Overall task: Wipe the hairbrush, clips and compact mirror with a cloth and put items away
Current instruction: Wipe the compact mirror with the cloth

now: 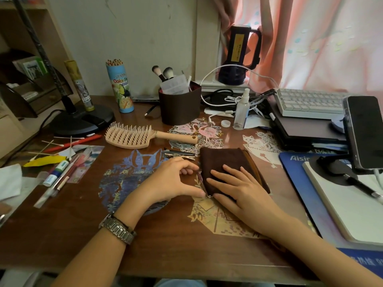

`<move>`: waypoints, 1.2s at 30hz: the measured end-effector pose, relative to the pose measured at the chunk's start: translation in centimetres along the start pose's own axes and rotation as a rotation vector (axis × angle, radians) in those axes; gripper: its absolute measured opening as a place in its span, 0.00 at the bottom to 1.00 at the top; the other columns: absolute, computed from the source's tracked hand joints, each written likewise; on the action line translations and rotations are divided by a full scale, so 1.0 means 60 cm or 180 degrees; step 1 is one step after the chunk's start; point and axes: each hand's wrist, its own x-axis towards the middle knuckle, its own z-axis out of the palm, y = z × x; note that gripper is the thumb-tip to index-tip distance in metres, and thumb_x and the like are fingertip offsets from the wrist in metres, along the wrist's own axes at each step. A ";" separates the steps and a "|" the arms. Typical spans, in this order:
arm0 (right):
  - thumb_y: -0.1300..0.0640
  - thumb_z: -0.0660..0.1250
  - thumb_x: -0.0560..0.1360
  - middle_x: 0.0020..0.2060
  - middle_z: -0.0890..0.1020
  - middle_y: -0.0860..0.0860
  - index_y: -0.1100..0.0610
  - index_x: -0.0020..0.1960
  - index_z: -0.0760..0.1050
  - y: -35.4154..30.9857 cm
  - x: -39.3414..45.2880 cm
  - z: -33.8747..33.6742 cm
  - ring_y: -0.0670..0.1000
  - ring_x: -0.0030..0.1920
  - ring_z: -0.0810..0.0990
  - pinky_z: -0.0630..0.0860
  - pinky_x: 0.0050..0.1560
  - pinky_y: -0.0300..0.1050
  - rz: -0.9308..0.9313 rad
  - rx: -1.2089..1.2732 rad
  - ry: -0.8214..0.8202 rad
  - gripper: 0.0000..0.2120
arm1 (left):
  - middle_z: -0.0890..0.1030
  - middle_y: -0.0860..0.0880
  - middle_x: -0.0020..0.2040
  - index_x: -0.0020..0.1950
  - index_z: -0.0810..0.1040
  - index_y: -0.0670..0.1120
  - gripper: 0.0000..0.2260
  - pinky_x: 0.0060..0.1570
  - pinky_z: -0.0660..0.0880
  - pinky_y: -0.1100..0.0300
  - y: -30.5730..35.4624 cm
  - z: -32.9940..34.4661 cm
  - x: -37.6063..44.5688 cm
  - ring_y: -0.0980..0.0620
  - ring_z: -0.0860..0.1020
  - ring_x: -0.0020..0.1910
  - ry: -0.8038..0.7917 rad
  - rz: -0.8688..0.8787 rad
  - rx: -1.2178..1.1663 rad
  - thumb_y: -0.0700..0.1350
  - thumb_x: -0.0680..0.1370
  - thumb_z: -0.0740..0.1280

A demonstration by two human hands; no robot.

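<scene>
At the centre of the worktop point(83, 235), the fingers point(219, 172) of the right hand point(244, 191) lie straight and slightly spread, flat on the brown cloth point(219, 160), pressing it down. Under the cloth's near-left edge a sliver of metal rim shows — that looks like the compact mirror point(204, 188), almost wholly covered. The left hand point(174, 179) sits at nine o'clock of the cloth, fingers curled, thumb and fingertips pinching that exposed rim to hold it steady.

Out from there, the clips point(179, 155) lie in a small silver cluster at eleven o'clock of the cloth, just beyond the left hand's knuckles. Further out towards twelve o'clock, the hairbrush point(134, 135) rests bristles-up, handle pointing right, apart from both hands. A dark round holder point(180, 108) with make-up brushes stands behind it, and a spray bottle point(241, 112) stands at one o'clock.

The step in hand looks like wiping the mirror. To do it well, I'd say the left hand should keep the rim pinned so the mirror cannot skate on the glossy worktop, while the right palm slides the cloth in even strokes with flat pressure, not fingertip jabs, reaching the edges and the hinge.
</scene>
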 end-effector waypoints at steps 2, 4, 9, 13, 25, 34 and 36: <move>0.37 0.45 0.77 0.72 0.61 0.38 0.39 0.72 0.61 0.000 -0.008 0.002 0.45 0.75 0.51 0.48 0.75 0.53 -0.0019 -0.0033 0.0018 0.24 | 0.75 0.57 0.54 0.61 0.76 0.55 0.30 0.56 0.73 0.64 0.000 -0.001 -0.001 0.61 0.74 0.53 0.0001 -0.0007 -0.0006 0.59 0.61 0.78; 0.38 0.46 0.78 0.72 0.62 0.38 0.39 0.71 0.62 -0.001 -0.016 0.004 0.45 0.75 0.52 0.49 0.75 0.53 -0.0026 -0.0040 0.0070 0.24 | 0.75 0.57 0.54 0.61 0.76 0.55 0.30 0.55 0.73 0.65 0.001 -0.001 -0.002 0.61 0.74 0.53 0.0008 -0.0009 -0.0018 0.59 0.62 0.78; 0.38 0.46 0.78 0.72 0.60 0.37 0.38 0.71 0.60 0.003 -0.024 0.001 0.43 0.75 0.50 0.45 0.74 0.50 -0.0081 -0.0059 0.0028 0.22 | 0.75 0.58 0.54 0.60 0.76 0.56 0.28 0.51 0.70 0.71 0.000 0.000 -0.002 0.62 0.74 0.53 -0.0001 -0.0018 0.0008 0.59 0.62 0.77; 0.38 0.47 0.78 0.72 0.59 0.36 0.37 0.71 0.60 0.016 -0.026 -0.007 0.41 0.75 0.49 0.45 0.74 0.48 -0.0057 -0.0012 -0.0007 0.22 | 0.74 0.58 0.53 0.60 0.76 0.57 0.28 0.50 0.70 0.70 0.002 0.002 -0.001 0.62 0.73 0.53 0.0010 -0.0052 0.0067 0.60 0.63 0.77; 0.33 0.44 0.75 0.72 0.57 0.33 0.31 0.68 0.59 0.084 -0.048 -0.027 0.35 0.74 0.47 0.45 0.76 0.50 0.0259 0.0227 -0.0034 0.23 | 0.68 0.58 0.52 0.64 0.71 0.58 0.39 0.60 0.70 0.53 0.013 0.020 -0.004 0.57 0.67 0.57 0.0005 -0.0093 0.0634 0.75 0.57 0.67; 0.30 0.43 0.73 0.73 0.53 0.33 0.31 0.69 0.56 0.106 -0.056 -0.028 0.39 0.75 0.45 0.40 0.75 0.49 0.0379 0.0151 -0.0070 0.25 | 0.70 0.59 0.50 0.61 0.74 0.55 0.34 0.55 0.72 0.57 0.017 0.024 0.003 0.58 0.69 0.53 0.0124 0.0027 0.0480 0.69 0.60 0.73; 0.29 0.43 0.72 0.73 0.52 0.33 0.31 0.70 0.55 0.104 -0.057 -0.029 0.39 0.75 0.43 0.38 0.74 0.47 0.0364 0.0098 -0.0082 0.26 | 0.71 0.58 0.49 0.60 0.76 0.54 0.33 0.53 0.72 0.59 0.017 0.024 0.003 0.58 0.70 0.51 0.0190 0.0069 0.0443 0.67 0.60 0.74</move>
